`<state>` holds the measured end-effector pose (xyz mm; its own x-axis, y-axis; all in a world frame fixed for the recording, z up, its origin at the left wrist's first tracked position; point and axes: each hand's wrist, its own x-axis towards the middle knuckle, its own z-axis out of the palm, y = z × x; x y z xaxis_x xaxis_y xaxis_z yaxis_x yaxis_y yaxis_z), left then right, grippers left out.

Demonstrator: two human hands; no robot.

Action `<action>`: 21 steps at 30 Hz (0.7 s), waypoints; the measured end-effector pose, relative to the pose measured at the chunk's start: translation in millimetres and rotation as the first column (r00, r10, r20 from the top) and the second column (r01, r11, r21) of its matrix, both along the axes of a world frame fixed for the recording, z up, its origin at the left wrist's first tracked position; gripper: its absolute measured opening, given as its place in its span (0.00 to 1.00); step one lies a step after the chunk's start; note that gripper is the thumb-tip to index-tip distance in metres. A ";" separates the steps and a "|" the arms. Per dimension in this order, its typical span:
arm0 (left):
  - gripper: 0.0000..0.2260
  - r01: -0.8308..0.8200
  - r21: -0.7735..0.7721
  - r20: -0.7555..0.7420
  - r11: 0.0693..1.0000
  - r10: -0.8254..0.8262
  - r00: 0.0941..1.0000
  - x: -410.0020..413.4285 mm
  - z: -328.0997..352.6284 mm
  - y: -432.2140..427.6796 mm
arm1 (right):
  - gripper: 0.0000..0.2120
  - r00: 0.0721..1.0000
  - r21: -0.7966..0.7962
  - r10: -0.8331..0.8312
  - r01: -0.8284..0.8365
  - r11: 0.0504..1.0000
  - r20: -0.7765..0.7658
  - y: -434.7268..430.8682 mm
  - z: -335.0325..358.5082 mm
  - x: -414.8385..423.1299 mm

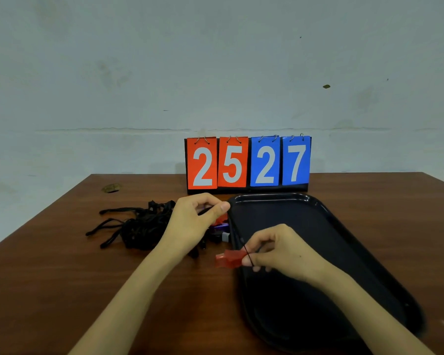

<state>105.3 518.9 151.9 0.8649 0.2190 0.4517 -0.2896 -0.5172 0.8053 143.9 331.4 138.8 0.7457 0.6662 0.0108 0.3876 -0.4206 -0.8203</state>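
Since the red plastic piece (228, 260) looks small, light and hard, the right hand (282, 252) pinches it by one end, just over the left rim of the black tray (267, 197), near the middle of the table (62, 252). The left hand (190, 221) seems to pinch its thin, floppy string (248, 253), which could slip.

Slim, bare forearms (139, 285) lead to the left hand (190, 221) and right hand (280, 249); slender fingers (263, 245), short plain nails (225, 206).

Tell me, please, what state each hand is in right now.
Left hand: closed, pinching the black cord.
Right hand: closed, holding the red plastic piece and the same cord.
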 end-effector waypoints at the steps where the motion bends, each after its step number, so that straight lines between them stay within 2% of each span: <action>1: 0.06 -0.014 -0.022 -0.001 1.000 0.014 1.000 0.8 -1.3 1.5 | 0.03 1.000 0.036 0.016 -0.016 0.999 -0.015 1.1 1.0 -1.8; 7: 0.14 -0.038 -0.045 -0.073 0.998 0.035 0.997 6.2 -9.9 3.7 | 0.04 1.000 0.351 -0.025 0.029 0.936 -0.017 -1.3 15.3 -8.1; 11: 0.15 0.091 -0.093 -0.170 0.991 -0.106 0.980 2.1 -9.9 -9.7 | 0.05 0.978 0.529 -0.193 0.205 0.823 -0.078 -6.4 19.4 -3.8; 16: 0.11 0.235 -0.079 -0.234 0.969 -0.247 0.940 -4.5 -11.8 -32.8 | 0.03 0.898 0.533 -0.433 0.405 0.743 -0.079 -5.7 12.4 5.0; 19: 0.08 0.253 -0.055 -0.257 0.966 -0.259 0.931 -6.5 -14.6 -41.9 | 0.04 0.829 0.475 -0.558 0.476 0.740 0.040 -5.7 4.9 8.7; 21: 0.08 0.263 -0.016 -0.259 0.965 -0.259 0.931 -7.1 -15.5 -44.2 | 0.05 0.771 0.432 -0.612 0.498 0.752 0.178 -6.4 0.1 10.0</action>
